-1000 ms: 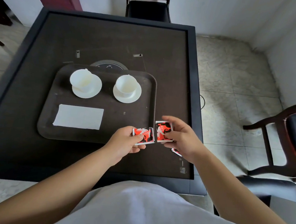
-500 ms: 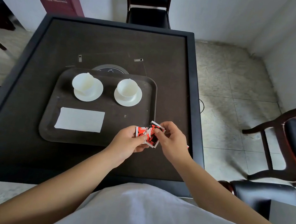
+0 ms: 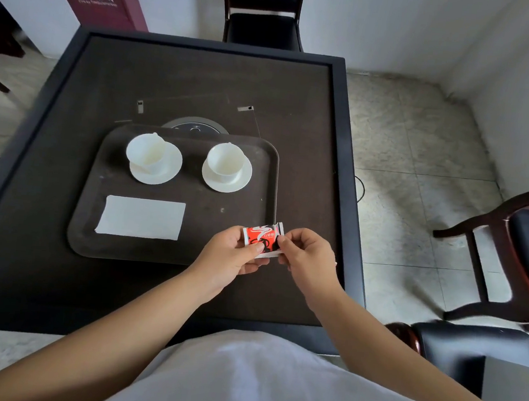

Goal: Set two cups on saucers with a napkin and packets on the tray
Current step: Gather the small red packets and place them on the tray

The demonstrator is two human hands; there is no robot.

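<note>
You cannot tell whether the red packet (image 3: 262,239) pinched between your left hand (image 3: 230,255) and right hand (image 3: 306,256) is one packet or two stacked; your thumbs cover its lower corners, and its print is too small to read. The tray (image 3: 91,242) hides the near part of the round disc (image 3: 196,126) set in the desk (image 3: 204,78). The chair (image 3: 510,253) at your right is cut off by the picture's edge, and your forearms run out at the bottom edge.
</note>
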